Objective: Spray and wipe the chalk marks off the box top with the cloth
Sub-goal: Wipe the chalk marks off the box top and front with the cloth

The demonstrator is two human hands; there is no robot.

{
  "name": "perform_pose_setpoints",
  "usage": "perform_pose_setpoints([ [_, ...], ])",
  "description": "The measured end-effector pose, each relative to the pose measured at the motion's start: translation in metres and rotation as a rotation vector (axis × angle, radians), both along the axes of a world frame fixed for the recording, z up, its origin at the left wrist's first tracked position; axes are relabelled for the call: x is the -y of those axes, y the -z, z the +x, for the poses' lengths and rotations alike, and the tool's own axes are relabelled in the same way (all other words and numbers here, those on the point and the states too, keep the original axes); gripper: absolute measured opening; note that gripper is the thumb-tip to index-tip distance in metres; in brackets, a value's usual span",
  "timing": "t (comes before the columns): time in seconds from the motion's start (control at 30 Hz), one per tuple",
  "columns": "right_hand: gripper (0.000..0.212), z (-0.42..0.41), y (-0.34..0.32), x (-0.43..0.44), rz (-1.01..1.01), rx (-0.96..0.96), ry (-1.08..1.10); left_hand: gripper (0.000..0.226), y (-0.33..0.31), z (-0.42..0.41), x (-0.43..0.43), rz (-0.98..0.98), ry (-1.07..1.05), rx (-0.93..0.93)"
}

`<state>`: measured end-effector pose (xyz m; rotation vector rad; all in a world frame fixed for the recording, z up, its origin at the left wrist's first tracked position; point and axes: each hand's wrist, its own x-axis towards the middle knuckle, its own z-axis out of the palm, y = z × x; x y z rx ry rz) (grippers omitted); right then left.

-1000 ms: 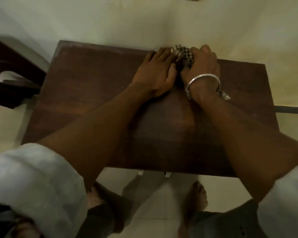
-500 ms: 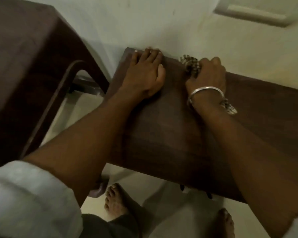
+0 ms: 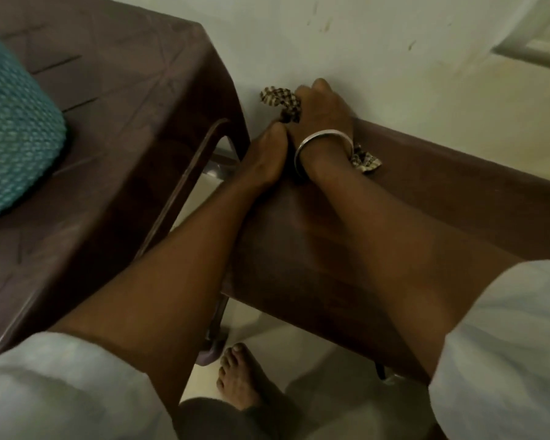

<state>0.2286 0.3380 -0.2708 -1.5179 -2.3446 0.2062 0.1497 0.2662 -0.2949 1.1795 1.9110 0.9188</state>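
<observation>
The right hand (image 3: 323,112), fingers clamped on the checked cloth (image 3: 281,101), has swept to the eleven o'clock corner of the box top (image 3: 442,198). The left hand (image 3: 262,157) has slid to the nine o'clock edge, its fingers hidden, state unclear. No chalk shows; wiping looks nearly done.

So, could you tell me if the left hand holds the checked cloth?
No, the right hand grips the checked cloth; the left hand rests beside it at the box edge.

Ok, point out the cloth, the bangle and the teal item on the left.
cloth (image 3: 281,101), head view, checked end beyond the fingers.
bangle (image 3: 323,133), head view, top of the band.
teal item (image 3: 13,122), head view, middle of its patterned surface.
</observation>
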Motion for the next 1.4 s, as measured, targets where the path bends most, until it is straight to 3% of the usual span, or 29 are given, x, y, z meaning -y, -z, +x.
perform_pose_setpoints([
  [0.17, 0.019, 0.004, 0.002, 0.059, -0.026, -0.088, -0.050, 0.044, -0.001, 0.010, 0.047, -0.045, -0.210, 0.255],
  [0.3, 0.018, 0.013, -0.003, 0.126, 0.000, -0.117, -0.118, 0.039, -0.007, 0.018, 0.096, -0.062, -0.311, 0.196],
  [0.43, 0.025, 0.024, -0.005, 0.183, -0.039, -0.093, -0.151, 0.031, -0.010, 0.019, 0.142, -0.034, -0.341, 0.298],
  [0.57, 0.040, 0.040, -0.008, 0.222, -0.092, -0.076, -0.193, 0.028, 0.002, 0.023, 0.187, -0.024, -0.261, 0.231],
  [0.7, 0.033, 0.078, 0.000, 0.262, -0.009, -0.131, -0.138, 0.040, -0.002, 0.030, 0.220, 0.184, 0.059, -0.068],
  [0.8, 0.035, 0.123, 0.003, 0.283, 0.042, -0.128, -0.060, 0.067, 0.003, 0.031, 0.219, 0.124, 0.264, -0.680],
  [0.87, 0.035, 0.156, 0.002, 0.290, 0.051, -0.102, 0.035, 0.066, 0.001, 0.048, 0.217, 0.100, 0.385, -0.917],
  [1.0, 0.038, 0.222, 0.004, 0.299, 0.082, -0.056, 0.244, 0.068, -0.009, 0.095, 0.203, 0.207, 0.673, -0.932],
  [1.2, 0.046, 0.295, 0.006, 0.311, 0.051, -0.107, 0.314, 0.069, -0.031, 0.170, 0.183, 0.205, 0.926, -0.577],
  [1.3, 0.040, 0.302, 0.016, 0.318, 0.078, -0.252, 0.326, 0.069, -0.036, 0.176, 0.179, 0.232, 1.090, -0.697],
  [1.4, 0.029, 0.305, 0.045, 0.337, 0.045, -0.524, 0.418, 0.072, -0.048, 0.169, 0.183, 0.121, 1.210, -0.884],
])
